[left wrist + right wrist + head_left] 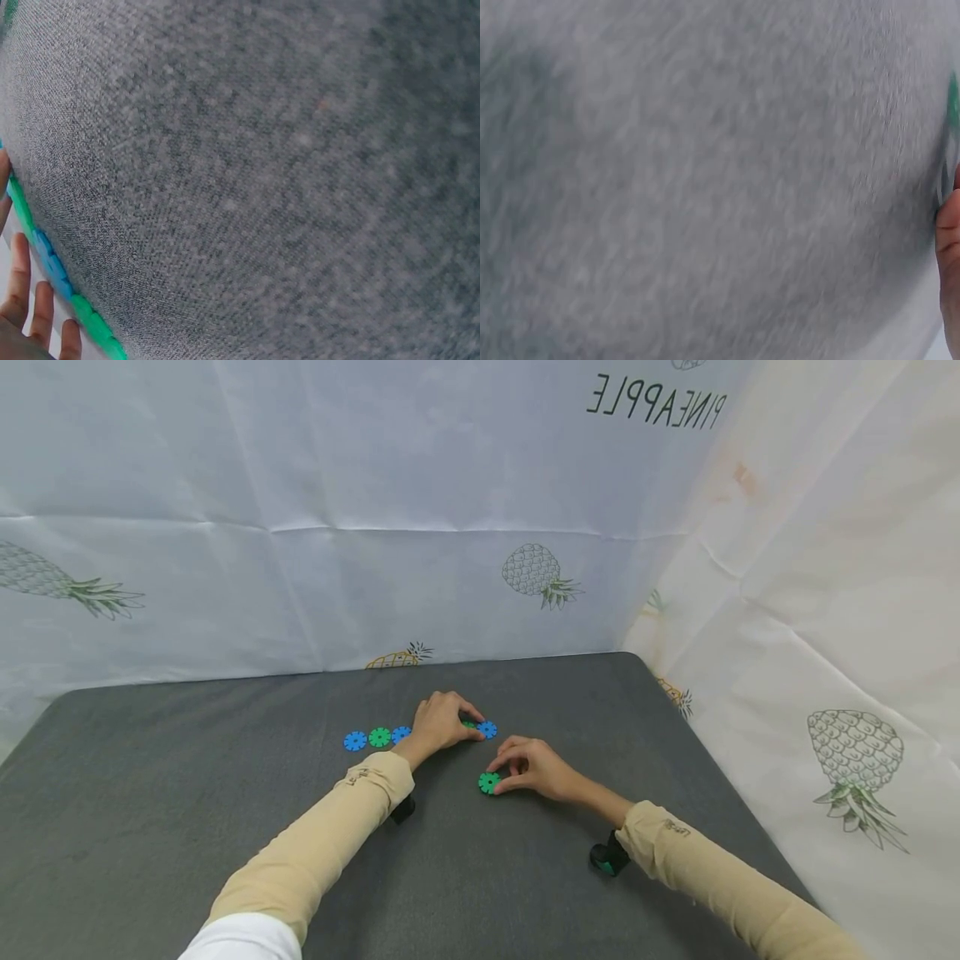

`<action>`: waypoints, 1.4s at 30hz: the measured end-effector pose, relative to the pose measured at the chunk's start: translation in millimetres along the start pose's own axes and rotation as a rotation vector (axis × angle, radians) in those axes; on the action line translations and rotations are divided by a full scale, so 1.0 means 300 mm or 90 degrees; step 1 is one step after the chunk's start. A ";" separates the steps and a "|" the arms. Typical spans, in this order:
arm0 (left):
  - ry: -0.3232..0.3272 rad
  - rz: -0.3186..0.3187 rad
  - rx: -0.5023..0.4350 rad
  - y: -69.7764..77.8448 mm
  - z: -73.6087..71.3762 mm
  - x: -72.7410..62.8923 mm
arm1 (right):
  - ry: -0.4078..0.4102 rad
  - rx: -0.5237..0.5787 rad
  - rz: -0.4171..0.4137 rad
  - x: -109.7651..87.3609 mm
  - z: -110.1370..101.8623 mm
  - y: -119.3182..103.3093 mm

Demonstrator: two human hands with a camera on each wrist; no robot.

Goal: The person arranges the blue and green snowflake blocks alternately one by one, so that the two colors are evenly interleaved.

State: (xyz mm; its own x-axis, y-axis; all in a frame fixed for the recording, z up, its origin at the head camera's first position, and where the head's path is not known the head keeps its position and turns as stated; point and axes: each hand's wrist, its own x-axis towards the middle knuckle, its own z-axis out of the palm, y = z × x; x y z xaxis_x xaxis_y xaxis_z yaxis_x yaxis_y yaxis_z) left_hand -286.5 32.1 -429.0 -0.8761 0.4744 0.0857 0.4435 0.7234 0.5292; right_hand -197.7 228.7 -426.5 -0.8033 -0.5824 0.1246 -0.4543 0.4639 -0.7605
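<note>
In the head view, a row of notched, flower-shaped plastic discs lies across the table, alternating blue and green. My left hand [441,721] reaches over the row and covers part of it. Its thumb and index finger pinch the blue disc [487,729] at the right end; a green disc [469,724] shows partly between them. Nearer to me, my right hand [542,770] grips a separate green disc [489,782] between thumb and fingers. The left wrist view shows spread fingers [19,281] beside the row. Only part of a thumb [949,232] and a green edge appear in the right wrist view.
To the left of my left hand are a blue disc [355,741], a green disc [380,737] and another blue disc [401,734]. The dark grey cloth-covered table [187,810] meets a pineapple-print curtain [420,593] behind and at right.
</note>
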 end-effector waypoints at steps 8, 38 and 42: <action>0.001 0.003 0.000 -0.006 0.002 0.004 | 0.026 -0.009 0.021 -0.016 -0.039 0.053; 0.005 0.010 -0.007 -0.009 0.004 0.005 | 0.117 -0.103 0.078 -0.015 -0.176 0.145; 0.004 0.006 -0.002 -0.007 0.004 0.003 | 0.118 -0.111 0.064 0.000 -0.188 0.158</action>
State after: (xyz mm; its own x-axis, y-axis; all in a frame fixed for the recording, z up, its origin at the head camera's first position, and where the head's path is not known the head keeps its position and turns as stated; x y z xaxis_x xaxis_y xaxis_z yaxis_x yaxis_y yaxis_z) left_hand -288.1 31.7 -431.1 -0.8729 0.4782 0.0968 0.4517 0.7173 0.5305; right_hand -241.0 288.2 -426.8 -0.8975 -0.4026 0.1800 -0.4146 0.6310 -0.6557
